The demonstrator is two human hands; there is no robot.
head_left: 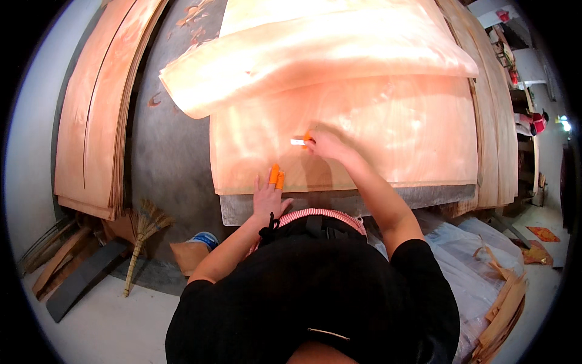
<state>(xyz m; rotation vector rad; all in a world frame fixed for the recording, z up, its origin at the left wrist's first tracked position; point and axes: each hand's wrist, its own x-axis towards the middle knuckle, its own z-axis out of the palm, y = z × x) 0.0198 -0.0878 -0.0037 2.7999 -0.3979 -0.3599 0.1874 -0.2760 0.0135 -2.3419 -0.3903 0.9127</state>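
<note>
Right hand [324,145]: I'm pinching white strip [297,142]. Left hand [267,199]: I'm resting spread fingers on veneer [406,136]; overpressing may be risking splits.

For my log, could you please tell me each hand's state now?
Left hand: open, touching the wood sheet.
Right hand: closed, holding a small white object.

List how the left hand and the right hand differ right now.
The left hand has its fingers spread, while the right hand pinches a small white strip. The left hand lies at the near edge of the wood sheet; the right hand is farther in, over the sheet. Both show orange at the fingers.
</note>
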